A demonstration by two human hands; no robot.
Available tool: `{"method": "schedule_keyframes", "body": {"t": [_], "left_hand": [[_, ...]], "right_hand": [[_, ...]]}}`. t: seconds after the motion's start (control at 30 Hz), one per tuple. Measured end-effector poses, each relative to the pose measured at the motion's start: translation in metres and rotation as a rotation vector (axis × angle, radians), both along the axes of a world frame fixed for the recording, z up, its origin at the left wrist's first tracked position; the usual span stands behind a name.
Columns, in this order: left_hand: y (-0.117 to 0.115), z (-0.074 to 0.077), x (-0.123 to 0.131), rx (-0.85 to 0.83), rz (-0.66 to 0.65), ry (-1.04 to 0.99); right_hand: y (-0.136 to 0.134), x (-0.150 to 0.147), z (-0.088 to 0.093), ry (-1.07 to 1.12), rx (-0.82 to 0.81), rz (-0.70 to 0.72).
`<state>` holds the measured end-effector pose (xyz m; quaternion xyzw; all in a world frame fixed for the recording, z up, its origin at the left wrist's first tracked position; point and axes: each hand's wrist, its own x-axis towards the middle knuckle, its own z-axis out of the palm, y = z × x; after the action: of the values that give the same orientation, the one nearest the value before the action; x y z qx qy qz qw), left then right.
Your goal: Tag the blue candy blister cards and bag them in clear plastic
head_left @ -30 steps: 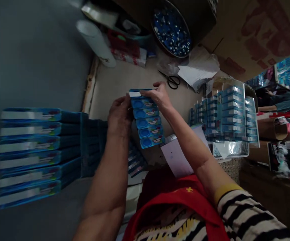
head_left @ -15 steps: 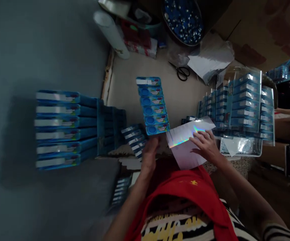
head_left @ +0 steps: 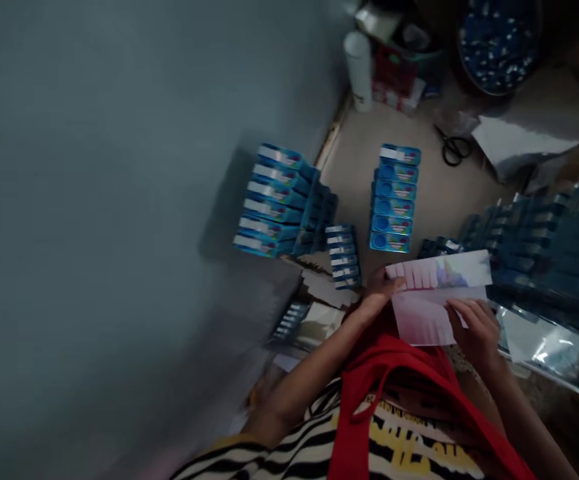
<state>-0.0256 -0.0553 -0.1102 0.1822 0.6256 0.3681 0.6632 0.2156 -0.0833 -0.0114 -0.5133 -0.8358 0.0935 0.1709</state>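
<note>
A shiny, creased clear plastic sheet (head_left: 422, 320) lies in front of me, over my lap and the table's near edge. My left hand (head_left: 382, 288) grips its left edge, with the thumb on top. On its right side, my right hand (head_left: 477, 328) has its fingers bent around the sheet's edge. Beyond the sheet stands a row of blue printed boxes (head_left: 393, 208), with round marks on their faces. A smaller stack of blue boxes (head_left: 343, 257) sits just past my left hand.
Left, by the wall, is a taller stack of blue boxes (head_left: 274, 207). Black scissors (head_left: 453, 150) and white paper (head_left: 524, 143) lie further back. A bowl of blue shiny pieces (head_left: 499, 53) and a white cylinder (head_left: 359, 70) stand behind. Plastic-covered packs (head_left: 544, 247) crowd the right.
My view has swung left, so everything appears further right. My left hand has come to the sheet and taken its left edge. My right hand has shifted from the sheet's top to its right side.
</note>
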Motion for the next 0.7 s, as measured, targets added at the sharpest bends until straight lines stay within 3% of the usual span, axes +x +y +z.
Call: {"method": "schedule_keyframes", "body": {"t": [0.13, 0.3, 0.47, 0.6, 0.7], "left_hand": [[-0.001, 0.012, -0.010, 0.132, -0.013, 0.039], [-0.011, 0.025, -0.016, 0.094, 0.018, -0.013], [-0.017, 0.029, -0.017, 0.074, 0.048, -0.089], [-0.013, 0.028, -0.011, 0.076, 0.080, -0.232], [-0.008, 0.020, 0.000, 0.095, 0.112, -0.221]], "right_hand": [[0.053, -0.012, 0.014, -0.186, 0.007, -0.051], [0.109, -0.007, 0.001, -0.286, -0.183, 0.106], [0.120, 0.005, -0.017, -0.150, -0.327, 0.153], [0.124, 0.002, -0.020, -0.158, -0.441, 0.114], [0.131, -0.001, -0.020, -0.135, -0.532, 0.068]]}}
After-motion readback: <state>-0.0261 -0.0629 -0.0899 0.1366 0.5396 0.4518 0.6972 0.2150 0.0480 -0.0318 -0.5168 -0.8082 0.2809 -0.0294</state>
